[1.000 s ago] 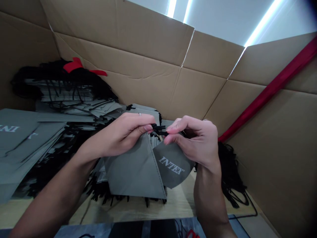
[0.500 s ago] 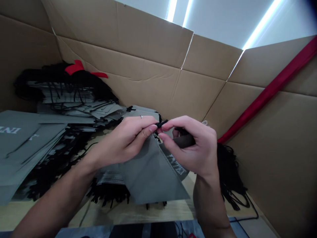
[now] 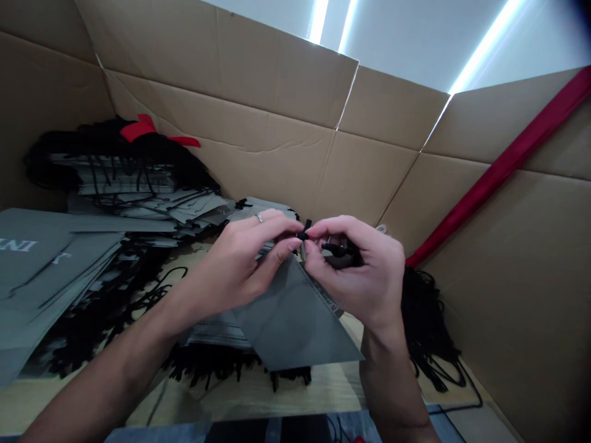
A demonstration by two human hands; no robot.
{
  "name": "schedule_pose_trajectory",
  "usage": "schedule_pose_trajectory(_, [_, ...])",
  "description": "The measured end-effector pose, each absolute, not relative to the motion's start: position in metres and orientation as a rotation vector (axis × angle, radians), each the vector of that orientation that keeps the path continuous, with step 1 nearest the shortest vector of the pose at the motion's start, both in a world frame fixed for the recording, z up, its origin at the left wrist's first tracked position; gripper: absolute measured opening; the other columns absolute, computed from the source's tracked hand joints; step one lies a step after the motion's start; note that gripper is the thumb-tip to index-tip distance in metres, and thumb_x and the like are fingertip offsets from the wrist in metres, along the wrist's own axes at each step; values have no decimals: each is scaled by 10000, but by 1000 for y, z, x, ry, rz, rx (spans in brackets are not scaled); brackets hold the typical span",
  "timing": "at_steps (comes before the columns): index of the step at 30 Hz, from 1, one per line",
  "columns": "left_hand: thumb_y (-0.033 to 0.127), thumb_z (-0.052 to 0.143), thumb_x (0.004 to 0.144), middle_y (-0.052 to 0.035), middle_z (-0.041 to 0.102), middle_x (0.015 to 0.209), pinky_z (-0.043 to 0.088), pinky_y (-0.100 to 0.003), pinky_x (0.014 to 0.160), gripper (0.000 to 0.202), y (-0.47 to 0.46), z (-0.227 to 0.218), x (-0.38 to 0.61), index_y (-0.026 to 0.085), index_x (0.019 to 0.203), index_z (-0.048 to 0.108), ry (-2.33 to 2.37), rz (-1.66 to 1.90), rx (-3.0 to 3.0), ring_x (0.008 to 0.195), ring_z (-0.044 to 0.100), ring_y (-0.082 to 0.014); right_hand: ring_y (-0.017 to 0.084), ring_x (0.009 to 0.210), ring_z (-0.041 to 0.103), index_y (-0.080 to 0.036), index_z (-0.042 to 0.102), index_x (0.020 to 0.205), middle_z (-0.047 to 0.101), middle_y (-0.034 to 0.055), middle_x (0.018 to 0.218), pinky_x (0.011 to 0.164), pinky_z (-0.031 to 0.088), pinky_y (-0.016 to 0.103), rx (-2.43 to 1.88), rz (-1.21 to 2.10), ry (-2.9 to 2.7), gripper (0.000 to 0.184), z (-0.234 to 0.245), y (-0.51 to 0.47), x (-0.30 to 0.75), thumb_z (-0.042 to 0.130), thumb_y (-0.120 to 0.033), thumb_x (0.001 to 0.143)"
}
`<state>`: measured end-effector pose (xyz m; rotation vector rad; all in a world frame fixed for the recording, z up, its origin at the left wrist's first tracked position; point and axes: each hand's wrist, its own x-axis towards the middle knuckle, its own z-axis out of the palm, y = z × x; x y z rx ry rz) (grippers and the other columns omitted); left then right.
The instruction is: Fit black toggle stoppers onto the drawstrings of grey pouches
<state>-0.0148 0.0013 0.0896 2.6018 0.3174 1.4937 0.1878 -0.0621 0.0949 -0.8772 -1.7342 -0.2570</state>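
Both hands hold a grey fabric drawstring bag point(image 3: 295, 323) up in front of me, above the table. My left hand point(image 3: 244, 261) pinches the bag's top edge between thumb and fingers. Opposite it, my right hand point(image 3: 357, 271) has its fingertips pinched on the short black cord end point(image 3: 304, 232) at the same spot. The two hands' fingertips almost touch. More black cord point(image 3: 336, 250) runs under the right hand's fingers. The bag hangs down as a folded triangle, its printed side mostly hidden.
Stacks of the same grey bags point(image 3: 50, 258) with black cords lie at the left and behind, one pile tied with a red ribbon point(image 3: 138, 128). Loose black cords point(image 3: 427, 326) lie at the right. Tall cardboard walls point(image 3: 277, 111) enclose the table; a red strip point(image 3: 503, 163) crosses the right wall.
The bag has swung so that its printed lettering turned out of sight. Both hands closed in on the cord end and rose slightly.
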Motion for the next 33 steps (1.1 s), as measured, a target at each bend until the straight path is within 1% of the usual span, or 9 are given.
schedule_pose_trajectory(2, [209,704,1089,-31,797,1102,596,-256,880,147,1,89,-16,192,1235,700,347,1606,2576,975,765,-152,79,754,710,-219,787,1015,815,-66,939,777,599,206,-892,-234,-1725,234,95,-61,188,783,-59,845])
schedule_pose_trajectory(4, [163,723,1071,-5,806,1057,594,-217,870,121,0,88,-18,199,1186,709,339,1674,2619,943,772,-123,77,739,702,-219,788,1004,815,-67,930,764,596,209,-902,-205,-1722,229,95,-62,188,783,-59,841])
schedule_pose_trajectory(6, [102,717,1061,-2,803,1024,578,-195,853,122,0,88,-21,188,1147,717,313,1706,2710,919,760,-105,76,729,698,-219,789,993,811,-68,913,751,591,209,-903,-175,-1725,219,96,-63,188,780,-61,842])
schedule_pose_trajectory(11, [-30,675,1020,-37,774,977,590,-219,842,222,5,84,-21,138,1158,722,147,1783,2808,892,739,-123,70,710,702,-225,793,986,787,-82,854,721,582,195,-899,-103,-1733,222,97,-65,187,789,-63,835])
schedule_pose_trajectory(14, [-91,662,980,-51,769,979,610,-224,884,278,8,81,-19,109,1163,724,60,1860,2806,925,748,-138,80,701,715,-236,794,1012,793,-80,853,709,594,198,-886,-49,-1730,258,96,-66,187,775,-50,834])
schedule_pose_trajectory(17, [-87,657,980,-53,772,990,622,-234,903,289,9,79,-17,120,1171,721,48,1880,2781,945,757,-143,99,701,729,-243,795,1032,800,-67,861,705,610,217,-872,-10,-1731,270,96,-66,187,761,-53,844])
schedule_pose_trajectory(23, [-49,619,1011,-40,769,953,631,-254,823,297,5,78,-16,187,1168,708,103,1850,2725,895,759,-143,98,690,714,-230,784,992,797,-59,854,706,608,218,-904,-27,-1761,208,99,-69,189,789,-86,842])
schedule_pose_trajectory(30, [-22,564,1047,-79,778,1013,641,-312,863,298,-1,80,-16,198,1198,697,56,1782,2721,984,758,-185,83,614,671,-214,786,947,771,-61,789,626,572,202,-918,40,-1723,174,99,-71,189,809,-100,818])
schedule_pose_trajectory(33, [23,551,1072,-80,757,998,627,-324,827,261,-1,80,-15,204,1195,694,59,1776,2714,953,735,-191,80,604,655,-207,782,922,747,-60,754,580,540,185,-921,111,-1686,163,99,-72,186,804,-96,804])
